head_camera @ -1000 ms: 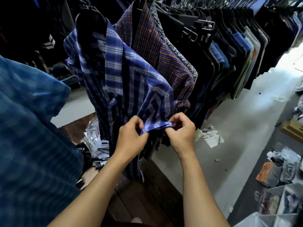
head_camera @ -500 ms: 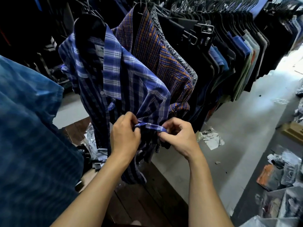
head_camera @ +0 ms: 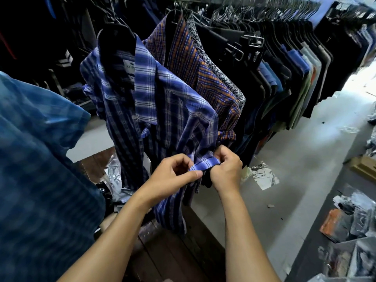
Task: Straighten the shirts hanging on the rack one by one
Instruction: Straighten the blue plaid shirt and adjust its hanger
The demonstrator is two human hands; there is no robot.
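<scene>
1. My left hand pinches the near end of the sleeve cuff of the blue plaid shirt, thumb on top and fingers curled beneath it.
2. My right hand is closed on the far end of the same cuff, knuckles up; the fingertips are tucked under the cloth, so I cannot see exactly how they grip.
3. Half a second ago the cuff sagged as a thin twisted strip between my hands; now it lies flatter and broader, a pale blue band stretched from one hand to the other.
4. My hands have drawn closer together since then, and the right one has risen slightly, so the cuff now slopes up toward it.
5. A second ago the cuff was also pulled between both hands, so the grip is the same; only the fold has been worked.
6. The blue plaid shirt hangs on a dark hanger at the near end of the rack, its collar open and the label showing inside.
7. Just behind it hangs an orange and blue checked shirt, touching it along the shoulder, then a patterned grey one and a long row of dark garments.
8. A blurred blue checked cloth fills the left of my view, as before.
9. Crumpled plastic wrapping lies on the pale floor beyond my right hand.
</scene>
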